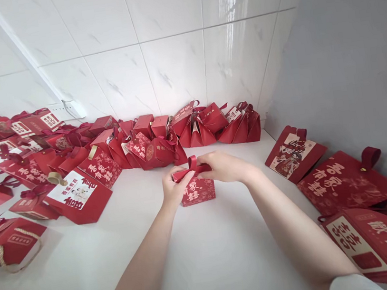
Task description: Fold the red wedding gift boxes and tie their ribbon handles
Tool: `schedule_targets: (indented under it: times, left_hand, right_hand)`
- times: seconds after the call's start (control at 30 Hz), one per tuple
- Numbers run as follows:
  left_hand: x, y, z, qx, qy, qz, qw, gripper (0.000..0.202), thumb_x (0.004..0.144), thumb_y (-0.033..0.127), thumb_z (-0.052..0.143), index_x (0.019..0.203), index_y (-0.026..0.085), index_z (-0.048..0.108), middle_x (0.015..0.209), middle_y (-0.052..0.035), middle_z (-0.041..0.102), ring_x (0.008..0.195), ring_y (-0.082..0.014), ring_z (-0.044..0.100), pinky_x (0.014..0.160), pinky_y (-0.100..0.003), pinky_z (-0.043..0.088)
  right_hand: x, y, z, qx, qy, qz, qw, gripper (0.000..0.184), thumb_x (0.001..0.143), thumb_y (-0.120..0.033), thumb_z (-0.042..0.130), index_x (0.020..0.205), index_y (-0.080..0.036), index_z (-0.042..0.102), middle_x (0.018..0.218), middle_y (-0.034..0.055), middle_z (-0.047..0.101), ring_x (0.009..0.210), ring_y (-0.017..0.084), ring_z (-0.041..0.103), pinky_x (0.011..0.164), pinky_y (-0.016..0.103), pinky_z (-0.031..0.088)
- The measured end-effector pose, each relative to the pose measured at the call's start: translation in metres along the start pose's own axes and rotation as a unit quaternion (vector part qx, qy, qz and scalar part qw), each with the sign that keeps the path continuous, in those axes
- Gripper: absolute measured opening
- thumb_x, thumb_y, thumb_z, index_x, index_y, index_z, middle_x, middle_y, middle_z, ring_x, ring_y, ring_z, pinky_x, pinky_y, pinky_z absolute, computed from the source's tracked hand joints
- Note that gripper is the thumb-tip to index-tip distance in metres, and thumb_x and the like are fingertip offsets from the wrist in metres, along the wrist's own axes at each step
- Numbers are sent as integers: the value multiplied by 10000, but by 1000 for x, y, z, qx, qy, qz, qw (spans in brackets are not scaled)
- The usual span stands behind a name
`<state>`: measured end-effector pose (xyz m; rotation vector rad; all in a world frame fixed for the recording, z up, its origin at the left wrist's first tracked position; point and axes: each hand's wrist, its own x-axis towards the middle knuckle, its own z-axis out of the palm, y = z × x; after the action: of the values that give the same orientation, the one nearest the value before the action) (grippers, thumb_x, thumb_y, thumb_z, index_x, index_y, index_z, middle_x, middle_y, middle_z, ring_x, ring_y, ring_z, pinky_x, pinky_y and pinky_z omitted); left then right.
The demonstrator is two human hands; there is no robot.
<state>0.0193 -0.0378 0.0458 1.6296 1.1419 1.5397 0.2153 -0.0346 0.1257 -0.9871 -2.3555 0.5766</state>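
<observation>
A small red gift box (203, 192) with gold characters and a floral print stands upright on the white table (200, 245). A red ribbon loop (192, 161) rises from its top. My left hand (175, 186) grips the box's upper left edge, its thumb across the front near the top. From the other side my right hand (221, 166) is closed at the top right edge, beside the ribbon. Its fingertips are partly hidden behind the box top, so I cannot tell exactly what they pinch.
Many red gift boxes (161, 150) line the tiled wall (175, 66) and crowd the left side. A box with rope handles (16, 242) sits at the front left. Flat red boxes (346, 181) lie along the grey wall at right. A power strip (70, 110) is at the back.
</observation>
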Motion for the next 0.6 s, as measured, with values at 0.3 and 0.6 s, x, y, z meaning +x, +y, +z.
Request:
schedule_targets:
  times: [0.3,0.6]
  left_hand:
    - [-1,-4,2,-77,-47,-38,995,259,761,397,726,795,148,665,819,-38,657,778,-161,606,723,-253,477]
    - [-7,-32,6,-114,17,-126,985,604,838,702,460,884,140,675,767,-69,701,748,-219,670,660,-296,534]
  right_hand:
    - [4,-5,4,-43,-16,-31,998,260,869,-192,512,609,-191,521,543,-29,468,490,102,347,520,255,256]
    - [5,-7,-3,-87,-19,18,996,290,950,-201,371,743,-183,573,650,8,557,583,130,480,570,259,328]
